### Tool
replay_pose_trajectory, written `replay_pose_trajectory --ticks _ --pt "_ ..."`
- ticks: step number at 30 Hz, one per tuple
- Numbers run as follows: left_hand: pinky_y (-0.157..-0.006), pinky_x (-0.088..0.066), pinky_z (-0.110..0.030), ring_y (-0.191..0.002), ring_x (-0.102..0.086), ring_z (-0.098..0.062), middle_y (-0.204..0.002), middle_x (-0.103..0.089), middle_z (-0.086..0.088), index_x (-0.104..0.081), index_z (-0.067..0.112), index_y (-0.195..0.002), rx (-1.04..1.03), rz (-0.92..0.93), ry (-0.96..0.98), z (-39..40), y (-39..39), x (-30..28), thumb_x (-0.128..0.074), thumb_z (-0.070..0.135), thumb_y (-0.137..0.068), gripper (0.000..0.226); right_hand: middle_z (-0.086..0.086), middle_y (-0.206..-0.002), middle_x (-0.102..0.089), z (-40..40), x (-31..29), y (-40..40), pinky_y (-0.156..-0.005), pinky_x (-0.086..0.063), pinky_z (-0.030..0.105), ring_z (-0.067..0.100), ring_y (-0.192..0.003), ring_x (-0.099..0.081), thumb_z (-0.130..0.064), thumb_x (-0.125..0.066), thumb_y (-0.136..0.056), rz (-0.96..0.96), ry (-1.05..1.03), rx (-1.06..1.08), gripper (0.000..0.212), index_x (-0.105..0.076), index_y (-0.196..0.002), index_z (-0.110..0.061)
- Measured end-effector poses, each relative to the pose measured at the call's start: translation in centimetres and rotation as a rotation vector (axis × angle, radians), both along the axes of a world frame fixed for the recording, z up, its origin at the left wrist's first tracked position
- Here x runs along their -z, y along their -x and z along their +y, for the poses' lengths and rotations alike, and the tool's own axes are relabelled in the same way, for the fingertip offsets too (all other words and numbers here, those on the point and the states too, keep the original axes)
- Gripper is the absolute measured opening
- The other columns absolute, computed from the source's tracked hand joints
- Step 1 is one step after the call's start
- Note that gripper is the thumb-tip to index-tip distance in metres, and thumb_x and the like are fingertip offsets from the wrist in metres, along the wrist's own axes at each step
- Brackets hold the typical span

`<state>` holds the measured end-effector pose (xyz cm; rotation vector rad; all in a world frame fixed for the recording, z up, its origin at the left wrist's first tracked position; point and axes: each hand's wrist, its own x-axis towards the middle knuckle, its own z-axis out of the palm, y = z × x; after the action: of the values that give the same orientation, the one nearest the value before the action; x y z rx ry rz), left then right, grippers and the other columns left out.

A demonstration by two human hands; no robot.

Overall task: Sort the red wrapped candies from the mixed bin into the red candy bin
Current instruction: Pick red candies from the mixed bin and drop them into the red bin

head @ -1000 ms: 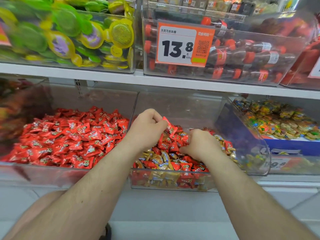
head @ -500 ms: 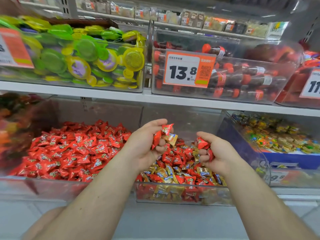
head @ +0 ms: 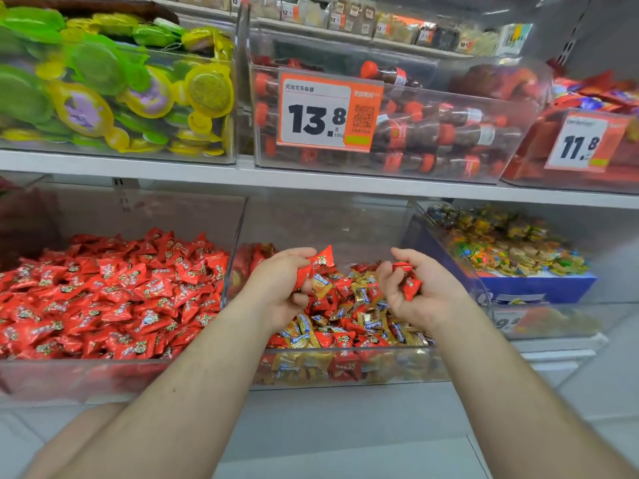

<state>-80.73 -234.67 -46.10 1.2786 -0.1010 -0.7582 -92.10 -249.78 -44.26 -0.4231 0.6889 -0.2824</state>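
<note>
The clear mixed bin (head: 345, 369) in the middle of the lower shelf holds red and gold wrapped candies (head: 349, 323). Left of it stands the red candy bin (head: 86, 378), heaped with red wrapped candies (head: 114, 295). Both hands hover above the mixed bin, palms turned inward. My left hand (head: 281, 288) grips a small bunch of candies (head: 318, 267), mostly red with one gold piece among them. My right hand (head: 422, 288) holds a few red candies (head: 408, 280) in curled fingers.
A bin of multicoloured sweets (head: 511, 247) with a blue base stands to the right. The upper shelf (head: 311, 179) carries bins of green and yellow jelly cups (head: 114, 95), cola-bottle packs (head: 432, 129) with a 13.8 price tag (head: 328, 112), and red packets (head: 587, 133).
Both hands rose out of the mixed bin with candies in them and turned palm inward. The camera tilted upward, showing more of the upper shelf.
</note>
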Motion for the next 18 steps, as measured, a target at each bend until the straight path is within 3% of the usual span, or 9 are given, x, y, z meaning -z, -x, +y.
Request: replay_pose_trajectory --ticks 3,5,7,8,9,12,13,15,18 --pt "-0.035 -0.026 -0.018 -0.042 -0.045 -0.009 -0.066 -0.054 -0.003 -0.067 0.018 -0.101 0.034 -0.156 -0.128 -0.7 0.3 0.7 -0.045 0.006 -0.097 0.026 0.020 -0.089 -0.062 0.0 -0.2 0.6 -0.039 -0.052 0.022 0.023 -0.055 -0.069 -0.003 -0.058 -0.094 0.064 0.180 0.002 0.010 -0.055 -0.102 0.002" --pt "-0.038 -0.034 -0.019 -0.045 -0.051 -0.011 -0.063 -0.060 0.000 -0.069 0.021 -0.095 0.015 -0.471 -0.310 -1.0 0.5 1.1 -0.046 0.005 -0.094 0.029 0.017 -0.093 -0.062 -0.1 -0.2 0.9 -0.042 -0.052 0.020 0.019 -0.057 -0.067 0.005 -0.051 -0.095 0.095 0.347 -0.047 0.014 -0.058 -0.105 -0.003" --pt "-0.041 -0.039 -0.017 -0.046 -0.057 -0.009 -0.061 -0.063 0.007 -0.069 0.030 -0.087 -0.026 -0.803 -0.488 -1.2 0.8 1.3 -0.045 0.008 -0.092 0.033 0.013 -0.087 -0.060 -0.3 -0.2 1.1 -0.040 -0.044 0.015 0.013 -0.055 -0.056 0.006 -0.049 -0.095 0.147 0.543 -0.100 0.020 -0.058 -0.106 -0.008" --pt "-0.043 -0.041 -0.018 -0.045 -0.058 -0.010 -0.060 -0.064 0.008 -0.069 0.031 -0.085 -0.035 -0.857 -0.505 -1.3 0.9 1.4 -0.045 0.009 -0.091 0.033 0.011 -0.086 -0.059 -0.4 -0.1 1.2 -0.038 -0.039 0.014 0.012 -0.054 -0.051 0.004 -0.050 -0.096 0.173 0.630 -0.119 0.018 -0.059 -0.105 -0.009" --pt "-0.043 -0.041 -0.019 -0.044 -0.057 -0.012 -0.061 -0.064 0.006 -0.070 0.029 -0.085 -0.025 -0.809 -0.457 -1.5 1.0 1.3 -0.045 0.008 -0.092 0.033 0.011 -0.086 -0.058 -0.5 0.0 1.3 -0.037 -0.036 0.015 0.012 -0.053 -0.049 0.000 -0.052 -0.096 0.199 0.699 -0.134 0.016 -0.060 -0.105 -0.010" --pt "-0.036 -0.030 -0.018 -0.039 -0.046 -0.011 -0.078 -0.064 -0.009 -0.069 0.019 -0.089 -0.015 -0.373 -0.167 -1.7 1.0 0.8 -0.046 0.003 -0.093 0.028 0.008 -0.085 -0.057 -0.9 0.3 1.6 -0.037 -0.031 0.018 0.011 -0.050 -0.045 -0.006 -0.058 -0.096 0.285 0.890 -0.179 0.014 -0.063 -0.107 -0.011" --pt "-0.036 -0.028 -0.018 -0.040 -0.045 -0.011 -0.084 -0.064 -0.010 -0.068 0.019 -0.089 -0.023 -0.325 -0.155 -1.7 0.7 0.7 -0.044 0.003 -0.094 0.029 0.007 -0.085 -0.057 -0.9 0.4 1.7 -0.038 -0.030 0.019 0.011 -0.051 -0.045 -0.007 -0.060 -0.095 0.323 0.956 -0.195 0.014 -0.065 -0.107 -0.011" --pt "-0.040 -0.033 -0.021 -0.048 -0.047 -0.013 -0.085 -0.064 -0.007 -0.067 0.021 -0.087 0.012 -0.442 -0.277 -1.7 0.3 0.9 -0.037 0.007 -0.096 0.035 0.008 -0.087 -0.058 -0.7 0.3 1.8 -0.039 -0.030 0.020 0.011 -0.052 -0.045 -0.009 -0.062 -0.093 0.375 1.035 -0.210 0.014 -0.066 -0.106 -0.012" --pt "-0.055 -0.045 -0.029 -0.059 -0.056 -0.015 -0.073 -0.064 0.002 -0.066 0.021 -0.086 0.306 -0.924 -0.638 -1.6 0.6 0.9 -0.046 0.032 -0.098 0.025 0.008 -0.084 -0.056 -0.5 0.2 1.7 -0.039 -0.028 0.020 0.011 -0.051 -0.045 -0.012 -0.061 -0.094 0.355 0.983 -0.209 0.010 -0.065 -0.103 -0.012"
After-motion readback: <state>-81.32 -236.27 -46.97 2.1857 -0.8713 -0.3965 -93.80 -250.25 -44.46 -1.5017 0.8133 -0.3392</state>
